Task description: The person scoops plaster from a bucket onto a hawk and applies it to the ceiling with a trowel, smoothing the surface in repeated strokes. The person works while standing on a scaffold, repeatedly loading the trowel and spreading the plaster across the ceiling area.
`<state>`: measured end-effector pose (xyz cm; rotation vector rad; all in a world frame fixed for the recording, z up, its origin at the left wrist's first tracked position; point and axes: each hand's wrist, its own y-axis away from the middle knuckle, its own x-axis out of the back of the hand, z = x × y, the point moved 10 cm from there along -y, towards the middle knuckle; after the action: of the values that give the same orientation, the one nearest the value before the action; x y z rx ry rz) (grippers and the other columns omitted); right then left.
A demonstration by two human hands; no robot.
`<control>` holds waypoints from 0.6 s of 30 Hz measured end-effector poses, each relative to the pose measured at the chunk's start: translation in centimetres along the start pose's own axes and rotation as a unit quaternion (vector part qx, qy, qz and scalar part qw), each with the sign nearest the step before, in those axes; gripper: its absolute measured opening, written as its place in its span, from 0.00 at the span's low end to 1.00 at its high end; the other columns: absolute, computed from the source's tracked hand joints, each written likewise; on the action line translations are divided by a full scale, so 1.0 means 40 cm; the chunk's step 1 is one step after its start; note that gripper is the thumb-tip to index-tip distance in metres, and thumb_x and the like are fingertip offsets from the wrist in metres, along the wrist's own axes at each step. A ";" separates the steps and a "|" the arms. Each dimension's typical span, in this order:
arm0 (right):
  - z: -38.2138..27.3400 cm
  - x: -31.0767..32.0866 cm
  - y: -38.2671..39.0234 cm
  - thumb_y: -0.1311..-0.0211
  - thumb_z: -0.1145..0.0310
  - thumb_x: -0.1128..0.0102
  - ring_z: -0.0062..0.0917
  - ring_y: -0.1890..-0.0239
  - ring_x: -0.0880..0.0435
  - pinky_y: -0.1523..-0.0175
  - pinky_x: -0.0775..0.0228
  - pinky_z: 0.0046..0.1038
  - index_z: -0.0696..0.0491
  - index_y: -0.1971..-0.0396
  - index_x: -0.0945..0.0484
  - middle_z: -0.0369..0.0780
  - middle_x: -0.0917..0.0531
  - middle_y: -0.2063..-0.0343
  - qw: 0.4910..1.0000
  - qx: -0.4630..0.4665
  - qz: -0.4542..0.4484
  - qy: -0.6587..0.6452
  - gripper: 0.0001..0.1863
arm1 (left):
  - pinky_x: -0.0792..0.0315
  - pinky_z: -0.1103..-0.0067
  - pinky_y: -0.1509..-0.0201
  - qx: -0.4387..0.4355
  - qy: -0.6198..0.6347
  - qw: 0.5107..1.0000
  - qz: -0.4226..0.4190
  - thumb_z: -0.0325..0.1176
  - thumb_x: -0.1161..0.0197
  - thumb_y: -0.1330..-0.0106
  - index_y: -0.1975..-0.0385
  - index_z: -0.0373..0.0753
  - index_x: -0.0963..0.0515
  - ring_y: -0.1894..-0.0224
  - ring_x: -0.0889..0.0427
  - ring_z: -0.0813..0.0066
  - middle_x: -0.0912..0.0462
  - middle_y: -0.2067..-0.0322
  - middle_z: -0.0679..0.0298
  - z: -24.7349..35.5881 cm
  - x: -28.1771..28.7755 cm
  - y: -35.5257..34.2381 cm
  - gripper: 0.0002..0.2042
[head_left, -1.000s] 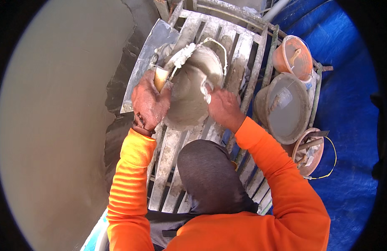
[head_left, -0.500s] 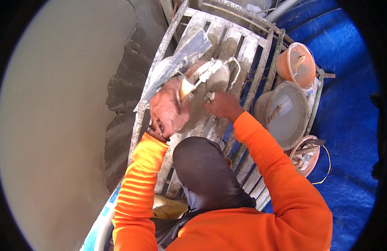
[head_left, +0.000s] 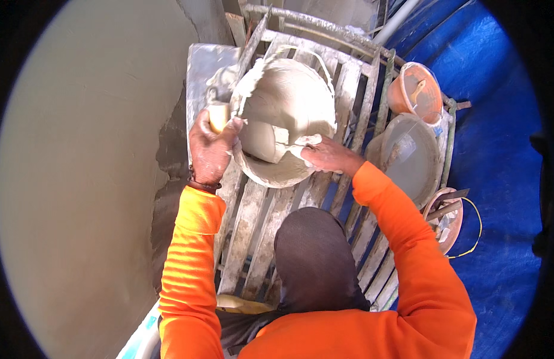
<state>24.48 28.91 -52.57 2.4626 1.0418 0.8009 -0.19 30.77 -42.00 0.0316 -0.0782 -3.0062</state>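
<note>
My left hand [head_left: 210, 146] is closed around the pale yellow handle of a plastering trowel [head_left: 199, 72]. That trowel's wide metal blade lies left of a bucket and carries a smear of grey-white plaster. The bucket [head_left: 277, 178] has a coated rim and a wire handle, and my left thumb is close to its left rim. Inside it is thick, wet plaster [head_left: 289, 84]. At the bucket's right rim my right hand [head_left: 332, 157] grips the plaster-caked handle of a smaller trowel [head_left: 262, 141], whose broad blade sits in the bucket against the plaster.
The bucket stands on a slatted, plaster-stained platform [head_left: 244, 233] with metal rails. To the right are an orange bucket [head_left: 431, 99] with a brush, a tub [head_left: 413, 167] of cloudy water and a small pail [head_left: 450, 230] of tools. A smooth plastered wall [head_left: 85, 179] rises on the left, a blue tarp [head_left: 498, 167] on the right.
The large trowel has swung from across the bucket to its left side, its blade face now showing. The bucket's inside has come into view, with the smaller trowel's blade in it.
</note>
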 end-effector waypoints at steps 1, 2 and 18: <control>-0.049 0.032 0.017 0.31 0.62 0.44 0.31 0.73 0.20 0.64 0.25 0.33 0.56 0.64 0.26 0.41 0.21 0.77 0.993 0.066 0.003 0.095 0.11 | 0.28 0.84 0.70 0.010 0.023 0.999 0.019 0.24 0.33 0.31 0.55 0.34 0.22 0.73 0.23 0.86 0.16 0.69 0.68 -0.017 0.016 -0.005 0.08; -0.063 0.049 0.027 0.32 0.63 0.45 0.33 0.72 0.18 0.62 0.24 0.35 0.55 0.64 0.27 0.41 0.19 0.75 0.986 0.064 -0.006 0.156 0.10 | 0.28 0.83 0.71 0.039 0.048 0.998 0.031 0.25 0.33 0.31 0.55 0.34 0.21 0.74 0.23 0.86 0.16 0.69 0.68 -0.046 0.031 -0.005 0.08; -0.125 0.082 0.101 0.26 0.58 0.51 0.23 0.68 0.16 0.65 0.21 0.30 0.57 0.45 0.20 0.39 0.15 0.63 0.992 -0.100 0.056 -0.056 0.22 | 0.25 0.76 0.76 0.156 -0.218 0.913 0.306 0.32 0.31 0.37 0.54 0.36 0.24 0.76 0.20 0.73 0.19 0.71 0.64 -0.405 0.487 0.238 0.15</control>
<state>25.41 29.10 -45.42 2.3791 0.7507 0.7526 -17.82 17.91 -58.03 -0.5298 -0.5087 -2.2918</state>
